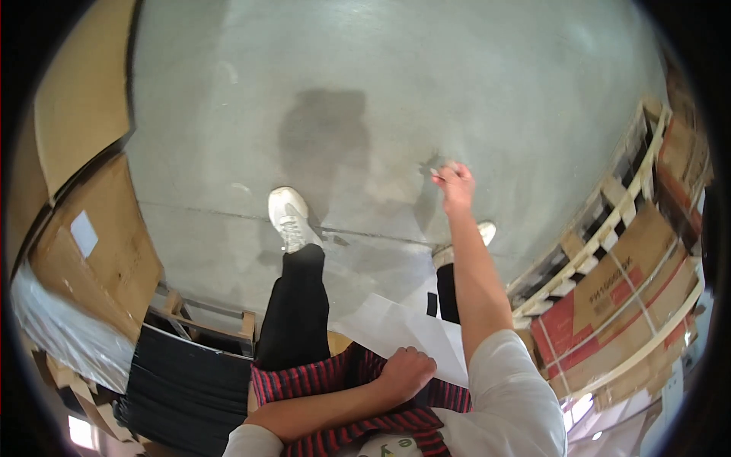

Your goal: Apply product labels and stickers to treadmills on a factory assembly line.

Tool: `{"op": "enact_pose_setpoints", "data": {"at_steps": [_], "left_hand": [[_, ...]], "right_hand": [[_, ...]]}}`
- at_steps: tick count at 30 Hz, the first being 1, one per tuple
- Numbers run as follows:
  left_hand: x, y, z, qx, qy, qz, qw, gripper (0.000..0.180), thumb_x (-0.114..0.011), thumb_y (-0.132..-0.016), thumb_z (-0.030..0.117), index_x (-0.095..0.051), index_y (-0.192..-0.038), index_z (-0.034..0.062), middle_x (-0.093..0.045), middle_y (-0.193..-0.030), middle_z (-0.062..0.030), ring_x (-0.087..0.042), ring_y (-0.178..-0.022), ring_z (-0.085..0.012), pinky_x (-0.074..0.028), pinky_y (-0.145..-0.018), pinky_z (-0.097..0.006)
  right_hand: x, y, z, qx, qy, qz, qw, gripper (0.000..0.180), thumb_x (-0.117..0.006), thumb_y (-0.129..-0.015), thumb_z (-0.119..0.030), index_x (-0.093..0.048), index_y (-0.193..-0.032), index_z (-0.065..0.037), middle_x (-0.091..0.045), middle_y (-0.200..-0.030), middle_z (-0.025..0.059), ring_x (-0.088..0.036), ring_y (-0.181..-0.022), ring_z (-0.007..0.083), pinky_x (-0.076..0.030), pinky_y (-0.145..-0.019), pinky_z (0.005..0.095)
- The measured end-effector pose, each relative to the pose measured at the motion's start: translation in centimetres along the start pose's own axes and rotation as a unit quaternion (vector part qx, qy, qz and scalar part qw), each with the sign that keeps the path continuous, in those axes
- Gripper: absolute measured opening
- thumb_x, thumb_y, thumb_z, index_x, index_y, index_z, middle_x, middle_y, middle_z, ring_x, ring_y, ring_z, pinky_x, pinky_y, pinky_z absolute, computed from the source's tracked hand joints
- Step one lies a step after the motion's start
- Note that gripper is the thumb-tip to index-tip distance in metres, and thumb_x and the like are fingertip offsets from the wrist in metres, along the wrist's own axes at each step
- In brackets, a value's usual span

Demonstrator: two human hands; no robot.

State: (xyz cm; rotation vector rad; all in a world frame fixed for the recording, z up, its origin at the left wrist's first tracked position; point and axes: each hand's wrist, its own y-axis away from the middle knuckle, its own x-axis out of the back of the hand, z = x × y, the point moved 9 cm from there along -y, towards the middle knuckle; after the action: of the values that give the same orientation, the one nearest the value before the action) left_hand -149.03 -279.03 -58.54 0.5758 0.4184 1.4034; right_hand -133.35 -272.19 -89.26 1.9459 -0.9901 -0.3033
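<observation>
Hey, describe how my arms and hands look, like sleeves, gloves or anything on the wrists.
Both your left hand and your right hand are bare, with no gloves. Your forearms are uncovered, and I see no watch or band on either wrist. White short sleeves cover the upper arms. Any rings on the fingers are too small to tell.

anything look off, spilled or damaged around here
No spill or clear damage stands out. Slightly untidy: the clear plastic beside the brown box at left looks wrinkled and bunched rather than smooth, and the white sheets at the left hand overlap unevenly instead of lining up.
</observation>
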Motion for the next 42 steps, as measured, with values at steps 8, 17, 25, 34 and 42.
{"op": "enact_pose_setpoints", "data": {"at_steps": [8,17,25,34,42], "left_hand": [[5.2,-0.5,-0.3,-0.015,0.043,0.159,0.986,0.009,-0.051,-0.067,0.013,-0.055,-0.062,0.0061,-0.056,-0.061,-0.0103,-0.057,-0.061,-0.024,-0.045,-0.052,-0.034],[13.7,4.2,-3.0,0.003,0.154,0.334,0.93,0.009,-0.051,-0.065,0.012,-0.053,-0.061,0.005,-0.056,-0.061,-0.0104,-0.057,-0.06,-0.0248,-0.045,-0.049,-0.034],[19.2,6.0,-3.0,0.004,0.23,0.425,0.876,0.01,-0.052,-0.064,0.014,-0.051,-0.058,0.0055,-0.052,-0.054,-0.0087,-0.055,-0.055,-0.0242,-0.044,-0.047,-0.035],[22.7,7.5,-5.9,0.016,0.237,0.476,0.847,0.008,-0.052,-0.067,0.014,-0.051,-0.062,0.0069,-0.051,-0.056,-0.0057,-0.054,-0.056,-0.0202,-0.044,-0.049,-0.031],[23.8,8.7,-6.9,0.036,0.238,0.49,0.838,0.005,-0.053,-0.063,0.014,-0.052,-0.062,0.0091,-0.054,-0.057,-0.0042,-0.056,-0.057,-0.0182,-0.045,-0.05,-0.029]], "right_hand": [[-16.1,4.9,-10.5,-0.016,0.094,-0.194,0.976,0.012,-0.055,-0.068,0.006,-0.048,-0.075,-0.001,-0.051,-0.07,0.0044,-0.055,-0.064,0.0153,-0.051,-0.061,0.0259],[-35.3,9.7,-10.7,0.051,0.331,-0.287,0.898,0.008,-0.054,-0.071,0.005,-0.049,-0.074,0.001,-0.054,-0.071,0.0063,-0.055,-0.06,0.0146,-0.051,-0.059,0.0262],[-42.9,6.8,-9.2,0.178,0.504,-0.245,0.809,0.005,-0.053,-0.074,0.004,-0.048,-0.075,0.002,-0.053,-0.065,0.0069,-0.051,-0.052,0.0142,-0.045,-0.05,0.025],[-46.1,3.8,-7.8,0.217,0.467,-0.222,0.828,0.024,-0.057,-0.068,0.008,-0.046,-0.089,0.003,-0.051,-0.064,0.0069,-0.05,-0.047,0.0132,-0.042,-0.042,0.0266],[-45.7,1.8,-7.0,0.224,0.505,-0.057,0.831,0.041,-0.064,-0.061,0.002,-0.043,-0.095,-0.004,-0.055,-0.074,0.0118,-0.057,-0.059,0.0198,-0.048,-0.043,0.0327]]}}
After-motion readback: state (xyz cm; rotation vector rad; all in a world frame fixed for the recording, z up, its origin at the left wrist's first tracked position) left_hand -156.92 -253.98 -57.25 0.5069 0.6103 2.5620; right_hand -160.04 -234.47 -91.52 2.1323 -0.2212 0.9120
